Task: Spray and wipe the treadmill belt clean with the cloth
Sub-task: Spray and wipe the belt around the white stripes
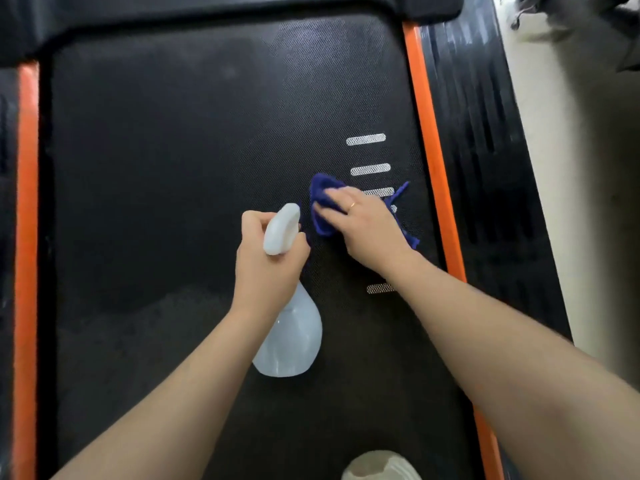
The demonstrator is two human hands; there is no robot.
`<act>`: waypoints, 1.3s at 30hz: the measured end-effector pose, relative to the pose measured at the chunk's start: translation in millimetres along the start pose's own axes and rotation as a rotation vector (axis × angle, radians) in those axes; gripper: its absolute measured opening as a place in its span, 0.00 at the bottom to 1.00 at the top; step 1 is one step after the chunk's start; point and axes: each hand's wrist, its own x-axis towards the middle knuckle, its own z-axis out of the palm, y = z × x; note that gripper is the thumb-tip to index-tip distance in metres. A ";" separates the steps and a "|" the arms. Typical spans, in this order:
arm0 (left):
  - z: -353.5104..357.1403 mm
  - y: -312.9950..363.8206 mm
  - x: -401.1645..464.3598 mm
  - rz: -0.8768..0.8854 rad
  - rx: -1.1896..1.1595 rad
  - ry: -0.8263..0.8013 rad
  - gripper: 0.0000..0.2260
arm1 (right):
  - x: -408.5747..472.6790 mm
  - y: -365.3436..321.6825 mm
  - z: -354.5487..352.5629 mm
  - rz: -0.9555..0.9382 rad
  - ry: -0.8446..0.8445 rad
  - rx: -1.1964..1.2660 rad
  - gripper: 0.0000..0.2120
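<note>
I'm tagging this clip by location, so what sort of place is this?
Probably a gym or home workout room: a black treadmill belt with orange side strips, ribbed foot rail and pale floor beside.

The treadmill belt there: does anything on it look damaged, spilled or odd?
Nothing stands out. The treadmill belt shows no tear or puddle. The right hand presses a blue cloth over the white stripes, hiding some, while the left hand holds the spray bottle.
</note>
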 end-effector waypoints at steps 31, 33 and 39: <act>6.5 1.2 -12.5 -0.112 0.067 -0.017 0.10 | -59.9 31.4 -24.0 -0.100 -0.025 -0.128 0.19; 7.6 -1.2 -16.6 -0.095 0.065 -0.033 0.10 | -36.0 46.0 -27.2 0.081 0.005 -0.176 0.21; 6.5 1.3 -21.5 -0.085 0.059 -0.068 0.10 | -78.5 -13.4 -3.2 -0.070 0.020 -0.051 0.16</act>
